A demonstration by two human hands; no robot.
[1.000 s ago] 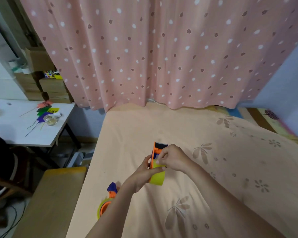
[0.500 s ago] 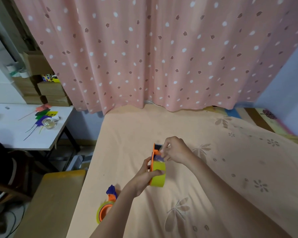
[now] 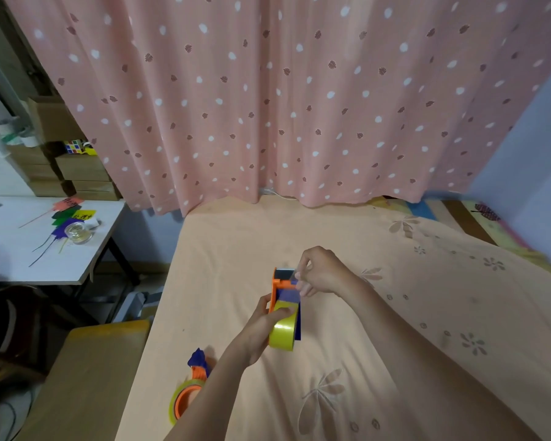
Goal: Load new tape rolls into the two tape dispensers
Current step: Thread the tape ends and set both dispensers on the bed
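Above the peach, flower-printed bed (image 3: 395, 313), just below the middle of the view, the left hand (image 3: 261, 329) holds an orange tape dispenser (image 3: 279, 289) upright, its fingers (image 3: 282, 312) wrapped closed over the yellow tape roll (image 3: 282, 334) seated in it, thumb on the far side; the dispenser's metal front plate points toward twelve o'clock, away from the person; at about two o'clock of the roll the right hand (image 3: 322, 272) meets the dispenser's head, its fingers pinched shut on the clear free end of tape (image 3: 296, 281), which runs from the roll up toward the plate; whether that end already touches the plate cannot be told; the second tape dispenser (image 3: 191, 389), orange with a blue end and already ringed with a yellow roll, lies on the bed at about seven o'clock of the held one, near the bed's left edge and partly hidden behind the left forearm; a pink dotted curtain (image 3: 283, 100) hangs at the head of the bed; at nine o'clock stands a white surface (image 3: 19, 256) bearing coloured paper flags (image 3: 67, 214) and a small glass jar (image 3: 77, 232), well apart from the hands.
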